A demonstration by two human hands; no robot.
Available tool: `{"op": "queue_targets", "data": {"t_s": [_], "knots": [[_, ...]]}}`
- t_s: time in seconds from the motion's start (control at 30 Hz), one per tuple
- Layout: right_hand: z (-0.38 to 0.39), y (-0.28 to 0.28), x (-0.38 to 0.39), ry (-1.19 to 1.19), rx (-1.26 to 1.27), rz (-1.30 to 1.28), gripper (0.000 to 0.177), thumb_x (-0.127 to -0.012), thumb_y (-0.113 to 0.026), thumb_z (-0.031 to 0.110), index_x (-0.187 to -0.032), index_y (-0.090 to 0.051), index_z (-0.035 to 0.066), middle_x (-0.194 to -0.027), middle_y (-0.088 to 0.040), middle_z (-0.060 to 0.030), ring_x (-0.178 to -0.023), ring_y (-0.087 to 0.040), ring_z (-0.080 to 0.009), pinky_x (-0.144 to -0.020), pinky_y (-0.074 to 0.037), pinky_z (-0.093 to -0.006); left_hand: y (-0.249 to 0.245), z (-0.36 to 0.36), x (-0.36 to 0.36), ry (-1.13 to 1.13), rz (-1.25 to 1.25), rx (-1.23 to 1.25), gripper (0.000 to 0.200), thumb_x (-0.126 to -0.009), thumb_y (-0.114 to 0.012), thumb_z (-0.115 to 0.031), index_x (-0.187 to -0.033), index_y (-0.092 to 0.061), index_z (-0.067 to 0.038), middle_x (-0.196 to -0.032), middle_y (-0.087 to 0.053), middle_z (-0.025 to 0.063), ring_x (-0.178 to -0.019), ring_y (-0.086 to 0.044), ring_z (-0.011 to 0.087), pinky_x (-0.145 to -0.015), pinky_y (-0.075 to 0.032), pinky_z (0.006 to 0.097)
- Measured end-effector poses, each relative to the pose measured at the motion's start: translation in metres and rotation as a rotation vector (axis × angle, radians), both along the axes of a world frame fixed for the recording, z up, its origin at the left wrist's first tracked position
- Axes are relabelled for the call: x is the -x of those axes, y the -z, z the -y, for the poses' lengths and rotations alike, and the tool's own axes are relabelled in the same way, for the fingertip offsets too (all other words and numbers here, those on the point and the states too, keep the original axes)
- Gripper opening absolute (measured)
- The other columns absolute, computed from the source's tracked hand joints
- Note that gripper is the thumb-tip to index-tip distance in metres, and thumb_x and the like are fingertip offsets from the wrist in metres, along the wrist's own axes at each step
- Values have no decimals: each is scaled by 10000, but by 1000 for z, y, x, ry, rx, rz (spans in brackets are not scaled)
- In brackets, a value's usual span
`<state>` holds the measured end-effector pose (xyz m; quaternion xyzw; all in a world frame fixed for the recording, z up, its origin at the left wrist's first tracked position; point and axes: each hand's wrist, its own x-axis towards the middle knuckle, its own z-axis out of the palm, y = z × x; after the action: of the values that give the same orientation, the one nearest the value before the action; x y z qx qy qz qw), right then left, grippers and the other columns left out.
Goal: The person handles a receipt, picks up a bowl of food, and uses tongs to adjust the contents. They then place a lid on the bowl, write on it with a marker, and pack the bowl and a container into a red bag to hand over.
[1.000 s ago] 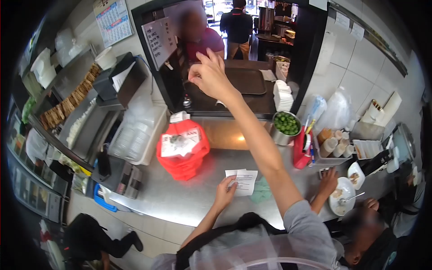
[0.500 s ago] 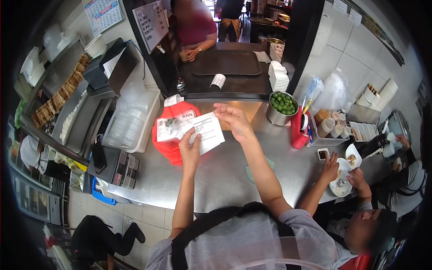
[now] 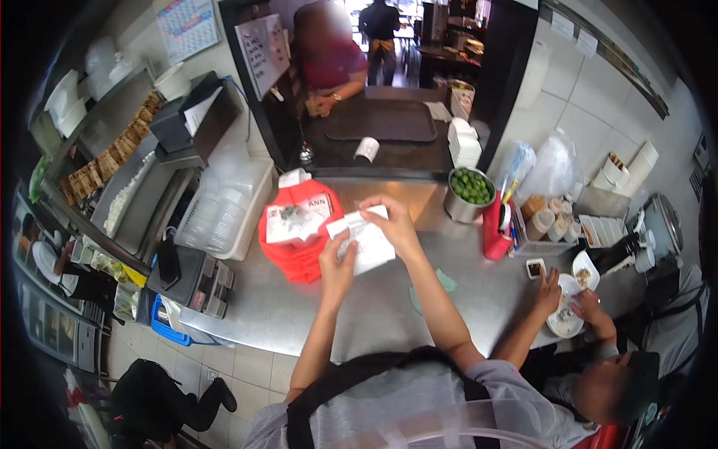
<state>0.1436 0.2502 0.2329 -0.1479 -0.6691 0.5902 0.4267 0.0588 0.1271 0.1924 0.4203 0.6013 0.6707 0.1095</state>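
Hands: left hand (image 3: 336,266) and right hand (image 3: 390,224) both pinch receipt (image 3: 370,251) | red bag (image 3: 299,262) just beside

Small tiled kitchen behind a serving hatch.
A steel counter (image 3: 299,314) fills the middle of the frame, with a warm glare (image 3: 411,200) on it just below the hatch. The hatch (image 3: 516,67) at upper centre has a dark frame and a dark ledge (image 3: 407,159); beyond it a dim dining room ends in bright daylight (image 3: 351,9) at the top edge. White tiled wall (image 3: 591,105) runs down the upper right. At upper left hang a calendar (image 3: 187,26) and a notice board (image 3: 262,49), above a steel rack (image 3: 138,206). Pale floor tiles (image 3: 247,368) show at lower left.
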Motion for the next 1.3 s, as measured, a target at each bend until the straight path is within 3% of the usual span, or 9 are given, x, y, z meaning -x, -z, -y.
{"op": "queue_targets", "data": {"t_s": [0.27,0.37,0.47,0.5,0.6,0.77,0.97,1.17,1.3], "knots": [[17,-1,1,164,-105,-32,388,-768,-624,-37,-1150,-563,-5,-1130,-590,-108,-885,-567,-107,-779,-441,-227,-3,5,-3,-25,-18,-17,229,-833,-567,-45,-1036,-577,62,-1022,-587,154,-987,-556,214,-853,-419,299],[21,-9,2,241,-215,-159,432,-758,-628,-60,-1170,-505,-15,-1107,-579,-99,-869,-561,-106,-742,-445,-224,2,0,1,0,50,-44,254,-826,-586,-47,-1060,-574,48,-1041,-573,149,-978,-552,204,-843,-423,289],[19,-1,-2,176,-163,-120,429,-751,-626,-82,-1133,-445,-7,-1010,-560,-78,-859,-553,-103,-710,-451,-227,-24,0,-3,-126,-54,-47,289,-816,-607,-52,-1090,-567,33,-1076,-551,145,-978,-545,202,-832,-427,284],[23,-7,-3,235,-204,-119,360,-752,-622,-91,-1036,-428,15,-892,-524,-44,-826,-548,-93,-682,-450,-217,-27,-2,0,-115,-81,-74,326,-811,-619,-63,-1119,-554,20,-1105,-534,141,-989,-540,205,-825,-430,288],[18,4,0,204,-124,-197,306,-761,-649,-17,-997,-458,21,-823,-546,-48,-768,-527,-82,-665,-422,-230,-42,-5,-2,-141,-52,-72,387,-803,-618,-54,-1174,-524,3,-1112,-553,133,-1054,-512,213,-904,-387,312],[16,3,-2,119,-31,-176,102,-770,-639,-2,-776,-538,15,-779,-556,-20,-758,-523,-81,-667,-411,-217,-14,-29,13,-55,123,-220,193,-840,-609,-144,-954,-563,5,-920,-555,52,-812,-477,116,-684,-393,241],[23,-14,-11,256,-376,-65,124,-780,-599,2,-896,-643,-2,-803,-599,-84,-777,-574,-176,-694,-436,-260,-16,-28,4,-153,-3,-111,153,-857,-585,-130,-924,-557,5,-869,-539,58,-797,-492,128,-661,-410,257],[22,-12,-30,157,-386,158,145,-765,-650,59,-898,-651,3,-797,-565,-72,-760,-553,-171,-693,-430,-261,-21,-17,-4,-237,-365,-156,110,-859,-566,-94,-910,-562,3,-871,-539,89,-768,-508,159,-611,-406,255],[15,-11,-51,13,-315,89,121,-769,-660,70,-862,-649,-6,-787,-570,-43,-755,-546,-129,-684,-426,-248,-28,-12,-27,-96,-121,-71,107,-850,-580,-90,-901,-555,1,-863,-529,76,-730,-484,140,-583,-371,252]]}}
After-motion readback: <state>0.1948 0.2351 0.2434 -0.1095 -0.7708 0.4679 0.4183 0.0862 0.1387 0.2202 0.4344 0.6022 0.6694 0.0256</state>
